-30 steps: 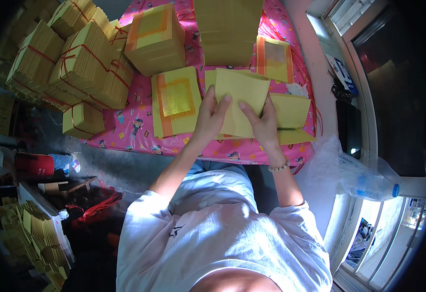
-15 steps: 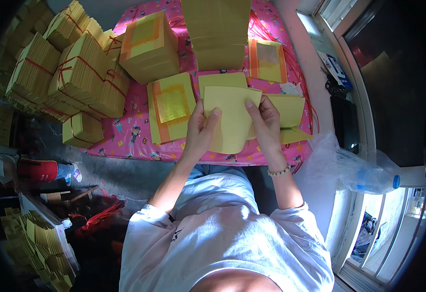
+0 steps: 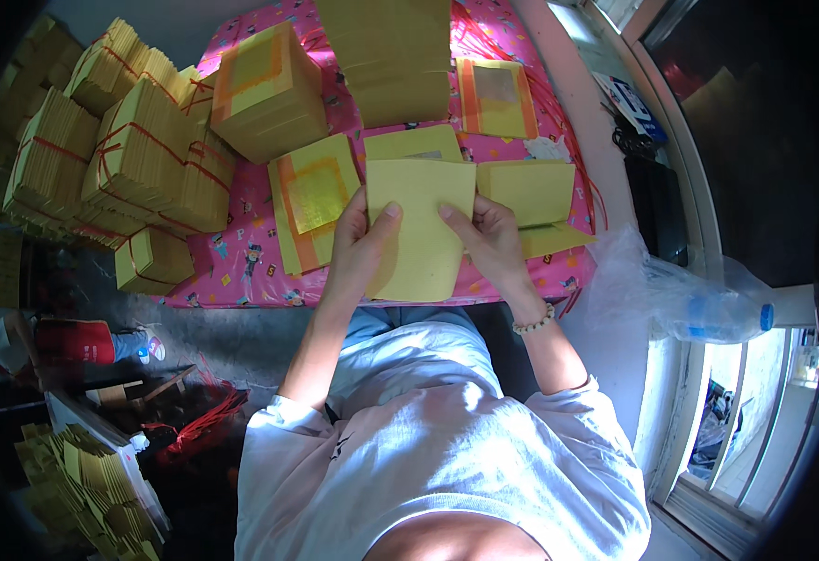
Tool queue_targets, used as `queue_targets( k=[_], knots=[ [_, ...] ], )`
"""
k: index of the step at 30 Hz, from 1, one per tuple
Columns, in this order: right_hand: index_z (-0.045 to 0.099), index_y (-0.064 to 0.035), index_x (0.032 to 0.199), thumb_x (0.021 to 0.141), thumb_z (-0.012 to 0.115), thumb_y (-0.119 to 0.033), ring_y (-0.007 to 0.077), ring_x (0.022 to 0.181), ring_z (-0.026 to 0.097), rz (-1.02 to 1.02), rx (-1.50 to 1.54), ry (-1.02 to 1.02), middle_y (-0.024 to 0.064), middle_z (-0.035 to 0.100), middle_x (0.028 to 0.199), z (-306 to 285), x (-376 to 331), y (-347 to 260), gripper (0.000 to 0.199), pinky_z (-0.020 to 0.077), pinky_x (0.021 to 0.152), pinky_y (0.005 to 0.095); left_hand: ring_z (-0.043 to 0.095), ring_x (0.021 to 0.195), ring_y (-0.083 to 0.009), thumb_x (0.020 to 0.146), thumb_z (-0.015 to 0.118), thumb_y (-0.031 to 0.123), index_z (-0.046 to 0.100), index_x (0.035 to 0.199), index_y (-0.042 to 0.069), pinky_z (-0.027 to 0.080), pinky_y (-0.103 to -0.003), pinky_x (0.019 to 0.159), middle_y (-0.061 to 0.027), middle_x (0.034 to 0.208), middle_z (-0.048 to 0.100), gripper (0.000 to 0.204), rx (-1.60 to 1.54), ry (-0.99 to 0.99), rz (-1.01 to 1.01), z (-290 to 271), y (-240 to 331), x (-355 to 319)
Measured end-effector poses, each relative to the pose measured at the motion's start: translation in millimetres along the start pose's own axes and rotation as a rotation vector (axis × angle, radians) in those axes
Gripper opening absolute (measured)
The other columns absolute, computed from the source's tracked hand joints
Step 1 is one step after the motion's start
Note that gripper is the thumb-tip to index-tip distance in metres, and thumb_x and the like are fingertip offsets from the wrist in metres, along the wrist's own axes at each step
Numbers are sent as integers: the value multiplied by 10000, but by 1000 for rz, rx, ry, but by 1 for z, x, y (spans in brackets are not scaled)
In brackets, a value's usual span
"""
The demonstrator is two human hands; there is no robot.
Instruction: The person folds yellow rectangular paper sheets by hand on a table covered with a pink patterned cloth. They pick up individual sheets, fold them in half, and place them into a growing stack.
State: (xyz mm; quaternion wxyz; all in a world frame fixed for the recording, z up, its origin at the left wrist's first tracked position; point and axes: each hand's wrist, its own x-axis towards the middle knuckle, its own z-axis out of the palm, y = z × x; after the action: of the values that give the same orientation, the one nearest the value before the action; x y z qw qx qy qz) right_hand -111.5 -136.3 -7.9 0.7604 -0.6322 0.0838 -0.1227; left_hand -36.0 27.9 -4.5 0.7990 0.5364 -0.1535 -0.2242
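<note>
Between my hands is a small stack of yellow joss paper (image 3: 421, 238), held upright over the front edge of the table. My left hand (image 3: 361, 245) grips its left side, thumb on the near face and fingers behind. The right hand (image 3: 498, 245), with a beaded bracelet at the wrist, pinches the right side the same way. Just behind lies another pile of yellow paper (image 3: 414, 142), partly covered by the held sheets. Left of my left hand lies joss paper with a gold foil square (image 3: 318, 204) and orange border. Folded yellow sheets (image 3: 531, 192) lie beside my right hand.
A pink patterned cloth (image 3: 227, 266) covers the table. Tall paper stacks (image 3: 386, 70) stand at the back, and bundles tied with red string (image 3: 138, 150) are piled at left. A plastic bottle (image 3: 727, 313) lies on the right. Another person (image 3: 64, 341) is at the far left.
The view has shifted slightly. Both hands have drawn a little closer together, and the held joss paper, tilted and curved before, now stands straighter.
</note>
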Motion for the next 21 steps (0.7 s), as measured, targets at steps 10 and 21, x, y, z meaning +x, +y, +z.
queue_targets(
  k=[10,21],
  knots=[
    [688,65,1046,942,649,-190,52,779,619,100,28,-54,57,715,891,3,-14,7,278,507,670,210,591,1005,-90,971,572,121,535,1214,31,472,-242,861,-45,1129,635,261,25,9,39,-4,8,2],
    [690,17,992,942,649,-237,45,760,631,197,-105,-81,23,701,862,1,-33,15,262,550,624,223,584,1015,-86,984,555,123,531,1220,31,456,-245,886,-35,1121,637,254,33,51,106,-9,12,7]
  ],
)
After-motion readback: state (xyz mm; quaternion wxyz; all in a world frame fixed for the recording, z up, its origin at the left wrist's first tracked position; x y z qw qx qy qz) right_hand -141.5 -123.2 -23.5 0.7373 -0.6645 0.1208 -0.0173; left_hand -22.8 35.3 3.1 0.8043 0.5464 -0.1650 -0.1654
